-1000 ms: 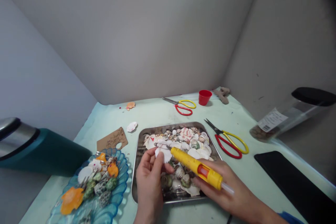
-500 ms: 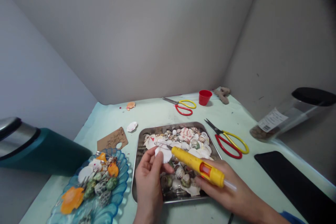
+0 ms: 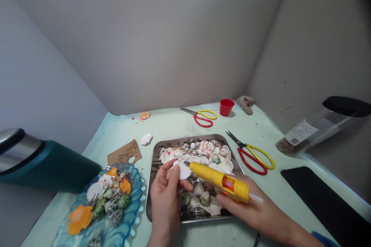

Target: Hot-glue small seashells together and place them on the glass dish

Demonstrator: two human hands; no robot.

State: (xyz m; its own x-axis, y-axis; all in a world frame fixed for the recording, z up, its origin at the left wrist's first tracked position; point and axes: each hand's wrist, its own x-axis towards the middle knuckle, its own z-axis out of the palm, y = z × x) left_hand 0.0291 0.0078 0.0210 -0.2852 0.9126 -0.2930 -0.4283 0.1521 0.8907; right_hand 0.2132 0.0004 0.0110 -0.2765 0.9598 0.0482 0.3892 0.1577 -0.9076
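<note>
Between the fingers of my left hand is a white scallop shell, held above the metal tray. My right hand is wrapped round a yellow hot glue gun, with a clear glue stick poking from its back end. The gun's nozzle points left and lies close to the shell's upper edge; whether it touches I cannot tell. Under both hands the tray holds many seashells, flat white ones and rounded snail shells.
A blue scalloped dish with shells and a green bottle stand left, near a brown card. Beyond the tray are scissors and a red cup. More scissors, a black slab and a clear jar are right.
The glue gun and my right hand have shifted very slightly right. The shell in my left hand has tilted a little, showing more of its ribbed face.
</note>
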